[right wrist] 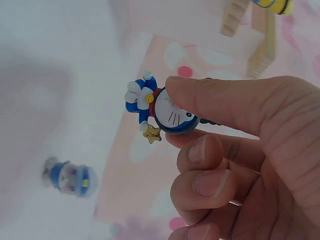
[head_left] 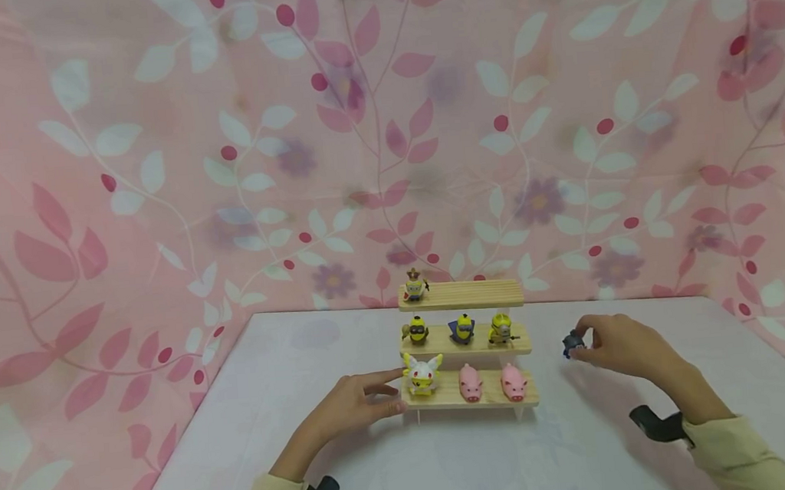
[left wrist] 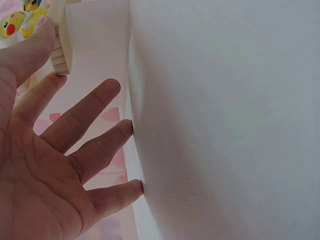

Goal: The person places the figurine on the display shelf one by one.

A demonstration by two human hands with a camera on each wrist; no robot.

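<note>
My right hand (head_left: pixel 618 346) holds a blue-and-white cat figurine (right wrist: pixel 172 111), a gold star at its paw, between thumb and fingers, right of a three-tier wooden shelf (head_left: pixel 462 295). My left hand (head_left: pixel 353 406) is spread, thumb and index finger touching the left end of the lowest board (left wrist: pixel 61 55). Beside those fingers sits a white-and-yellow figurine (head_left: pixel 421 377) with long ears. Two pink pigs, the middle pig (head_left: pixel 470 383) and the right pig (head_left: pixel 513 383), share that tier.
Yellow figurines (head_left: pixel 464 329) line the middle tier, and a hatted one (head_left: pixel 413 286) stands at the top tier's left. A blurred blue-capped figurine (right wrist: pixel 70 177) is on the white table (head_left: pixel 452 471) in the right wrist view. Pink floral cloth (head_left: pixel 386 161) hangs behind.
</note>
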